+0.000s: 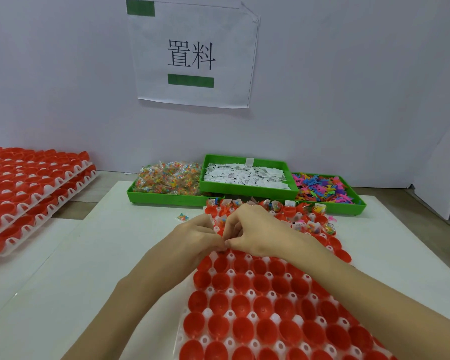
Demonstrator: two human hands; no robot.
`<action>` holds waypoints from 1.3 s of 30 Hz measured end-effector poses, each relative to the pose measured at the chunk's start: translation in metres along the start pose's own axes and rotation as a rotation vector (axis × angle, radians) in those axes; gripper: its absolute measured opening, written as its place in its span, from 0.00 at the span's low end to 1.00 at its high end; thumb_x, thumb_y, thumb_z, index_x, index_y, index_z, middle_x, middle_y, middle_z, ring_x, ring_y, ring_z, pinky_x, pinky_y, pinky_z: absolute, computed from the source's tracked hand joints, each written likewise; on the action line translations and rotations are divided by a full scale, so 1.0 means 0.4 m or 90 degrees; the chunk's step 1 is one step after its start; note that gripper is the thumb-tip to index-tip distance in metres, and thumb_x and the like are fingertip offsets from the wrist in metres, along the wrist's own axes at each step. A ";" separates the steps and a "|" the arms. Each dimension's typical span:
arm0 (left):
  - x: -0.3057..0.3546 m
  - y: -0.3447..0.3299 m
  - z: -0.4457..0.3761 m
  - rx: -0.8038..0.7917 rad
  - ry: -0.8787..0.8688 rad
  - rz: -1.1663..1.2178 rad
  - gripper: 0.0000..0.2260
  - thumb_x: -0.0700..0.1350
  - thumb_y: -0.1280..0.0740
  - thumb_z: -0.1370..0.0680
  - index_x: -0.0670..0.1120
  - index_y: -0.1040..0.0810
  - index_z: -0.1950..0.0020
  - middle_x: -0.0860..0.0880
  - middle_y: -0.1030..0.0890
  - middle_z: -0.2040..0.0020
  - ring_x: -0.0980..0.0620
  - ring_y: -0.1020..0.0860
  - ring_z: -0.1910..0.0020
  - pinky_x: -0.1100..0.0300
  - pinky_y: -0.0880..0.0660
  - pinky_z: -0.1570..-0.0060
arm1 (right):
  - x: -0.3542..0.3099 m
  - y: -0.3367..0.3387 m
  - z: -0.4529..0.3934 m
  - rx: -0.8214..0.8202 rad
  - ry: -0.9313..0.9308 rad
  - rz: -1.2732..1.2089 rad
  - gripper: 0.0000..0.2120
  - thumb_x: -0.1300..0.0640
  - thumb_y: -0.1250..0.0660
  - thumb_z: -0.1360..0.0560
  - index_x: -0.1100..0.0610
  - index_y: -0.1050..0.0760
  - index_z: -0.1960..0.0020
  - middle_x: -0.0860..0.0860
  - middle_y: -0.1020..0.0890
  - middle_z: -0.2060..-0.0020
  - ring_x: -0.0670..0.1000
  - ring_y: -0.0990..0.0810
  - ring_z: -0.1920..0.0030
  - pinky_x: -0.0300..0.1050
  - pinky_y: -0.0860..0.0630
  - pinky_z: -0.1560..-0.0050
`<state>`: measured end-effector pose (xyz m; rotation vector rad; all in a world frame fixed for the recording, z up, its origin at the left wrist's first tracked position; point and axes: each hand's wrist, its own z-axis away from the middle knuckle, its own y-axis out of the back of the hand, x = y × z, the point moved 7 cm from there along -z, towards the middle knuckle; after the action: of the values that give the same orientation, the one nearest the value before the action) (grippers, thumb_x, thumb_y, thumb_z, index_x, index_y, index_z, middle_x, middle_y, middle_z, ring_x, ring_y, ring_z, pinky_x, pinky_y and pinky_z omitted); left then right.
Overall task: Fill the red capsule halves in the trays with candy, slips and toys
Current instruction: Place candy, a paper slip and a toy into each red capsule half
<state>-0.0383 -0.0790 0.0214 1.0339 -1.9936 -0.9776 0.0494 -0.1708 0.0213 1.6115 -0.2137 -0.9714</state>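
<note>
A white tray (pixel 253 344) of red capsule halves (pixel 242 305) lies in front of me. Its near rows are bare; the far rows (pixel 307 226) hold candy packets, slips and toys. My left hand (pixel 198 236) and my right hand (pixel 255 229) meet over the tray's far left part, fingers curled and fingertips touching. What they pinch is hidden. Behind stand three green bins: candy packets (pixel 169 178), white slips (pixel 244 175), coloured toys (pixel 322 188).
Stacked trays of red capsule halves (pixel 29 193) sit at the left. One loose candy packet (pixel 183 217) lies on the white table left of the tray. A paper sign (pixel 192 55) hangs on the wall behind.
</note>
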 end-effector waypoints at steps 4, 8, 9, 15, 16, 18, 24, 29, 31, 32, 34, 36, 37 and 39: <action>-0.022 -0.003 0.001 -0.011 0.089 0.046 0.07 0.37 0.26 0.23 0.47 0.12 0.49 0.47 0.17 0.57 0.49 0.19 0.52 0.58 0.23 0.52 | -0.004 -0.002 -0.006 0.008 0.018 0.019 0.02 0.60 0.25 0.26 0.56 0.14 0.55 0.45 0.16 0.63 0.45 0.17 0.57 0.42 0.17 0.52; -0.028 0.010 0.006 0.058 0.172 0.089 0.06 0.40 0.23 0.25 0.49 0.12 0.50 0.50 0.21 0.55 0.52 0.19 0.56 0.57 0.22 0.49 | 0.002 -0.003 -0.007 0.045 0.020 0.020 0.05 0.57 0.22 0.28 0.57 0.15 0.54 0.48 0.16 0.63 0.46 0.17 0.60 0.33 0.21 0.59; -0.029 0.012 0.007 0.063 0.186 0.089 0.06 0.41 0.22 0.26 0.51 0.11 0.52 0.51 0.21 0.56 0.54 0.21 0.56 0.58 0.23 0.50 | 0.004 -0.003 -0.005 0.056 0.021 0.016 0.05 0.58 0.22 0.27 0.57 0.15 0.54 0.49 0.15 0.63 0.44 0.17 0.61 0.30 0.23 0.62; -0.017 0.004 -0.002 0.043 0.174 0.034 0.02 0.40 0.22 0.26 0.47 0.11 0.56 0.50 0.15 0.60 0.46 0.25 0.53 0.55 0.26 0.55 | -0.023 -0.003 0.014 0.061 0.092 0.069 0.02 0.61 0.26 0.25 0.57 0.18 0.55 0.46 0.20 0.63 0.46 0.19 0.59 0.44 0.19 0.53; -0.019 0.002 -0.004 0.040 0.168 0.028 0.02 0.39 0.23 0.25 0.46 0.11 0.56 0.49 0.15 0.58 0.45 0.25 0.52 0.56 0.28 0.54 | -0.029 -0.002 0.016 0.055 0.105 0.086 0.02 0.61 0.27 0.24 0.57 0.19 0.55 0.46 0.20 0.63 0.47 0.19 0.58 0.46 0.20 0.53; -0.023 -0.010 -0.007 0.021 0.151 0.017 0.04 0.39 0.27 0.22 0.44 0.11 0.52 0.48 0.16 0.53 0.45 0.28 0.49 0.63 0.34 0.51 | -0.036 0.002 0.019 0.044 0.125 0.123 0.01 0.61 0.28 0.23 0.57 0.17 0.54 0.48 0.19 0.62 0.46 0.21 0.59 0.44 0.22 0.54; -0.029 -0.013 -0.001 0.008 0.152 0.025 0.09 0.38 0.33 0.18 0.45 0.12 0.46 0.51 0.17 0.46 0.48 0.29 0.46 0.64 0.34 0.46 | -0.009 0.064 0.042 0.081 0.080 0.036 0.11 0.51 0.32 0.19 0.56 0.13 0.51 0.49 0.14 0.61 0.43 0.20 0.65 0.32 0.25 0.63; -0.042 0.028 0.010 0.075 0.200 0.096 0.10 0.38 0.30 0.20 0.50 0.12 0.48 0.58 0.16 0.50 0.55 0.24 0.48 0.64 0.28 0.47 | 0.065 0.149 0.080 0.140 0.026 -0.076 0.11 0.49 0.32 0.19 0.48 0.14 0.56 0.44 0.15 0.65 0.43 0.21 0.68 0.37 0.26 0.66; -0.069 0.056 0.018 0.148 0.227 0.095 0.11 0.34 0.31 0.20 0.48 0.13 0.47 0.55 0.16 0.53 0.54 0.21 0.53 0.63 0.26 0.51 | 0.098 0.181 0.098 0.166 0.013 -0.130 0.10 0.49 0.32 0.20 0.46 0.14 0.55 0.46 0.13 0.63 0.50 0.16 0.61 0.45 0.19 0.59; -0.088 0.067 0.024 0.182 0.249 0.071 0.12 0.33 0.32 0.20 0.47 0.14 0.46 0.54 0.17 0.53 0.54 0.21 0.55 0.62 0.26 0.52 | 0.114 0.194 0.106 0.178 0.009 -0.161 0.09 0.50 0.32 0.20 0.47 0.14 0.55 0.46 0.13 0.62 0.50 0.15 0.59 0.46 0.19 0.57; -0.130 0.076 0.041 0.217 0.299 0.001 0.12 0.31 0.33 0.20 0.43 0.16 0.44 0.50 0.17 0.51 0.50 0.22 0.56 0.58 0.27 0.52 | 0.146 0.217 0.117 0.205 0.003 -0.210 0.09 0.52 0.32 0.20 0.47 0.13 0.55 0.46 0.13 0.61 0.46 0.15 0.59 0.41 0.21 0.57; -0.174 0.057 0.062 0.184 0.350 -0.044 0.12 0.30 0.33 0.21 0.41 0.17 0.40 0.46 0.17 0.47 0.44 0.20 0.51 0.55 0.27 0.50 | 0.169 0.231 0.124 0.225 -0.006 -0.249 0.10 0.52 0.32 0.19 0.47 0.13 0.54 0.46 0.13 0.61 0.43 0.16 0.62 0.37 0.22 0.61; -0.191 0.042 0.071 0.148 0.371 -0.054 0.13 0.31 0.33 0.20 0.40 0.18 0.38 0.45 0.17 0.43 0.42 0.20 0.46 0.53 0.27 0.47 | 0.177 0.236 0.126 0.229 -0.009 -0.270 0.10 0.52 0.33 0.19 0.48 0.13 0.54 0.47 0.13 0.60 0.41 0.17 0.63 0.35 0.23 0.63; -0.212 0.009 0.082 0.066 0.379 -0.074 0.17 0.34 0.34 0.19 0.41 0.22 0.30 0.44 0.20 0.33 0.41 0.23 0.34 0.51 0.28 0.36 | 0.187 0.241 0.126 0.231 -0.012 -0.296 0.10 0.52 0.33 0.19 0.49 0.13 0.54 0.48 0.13 0.60 0.40 0.18 0.64 0.32 0.25 0.65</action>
<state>-0.0279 0.0054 -0.0104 1.3259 -1.5117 -0.5350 0.0974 -0.2823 0.0729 2.0381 -0.0238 -1.3596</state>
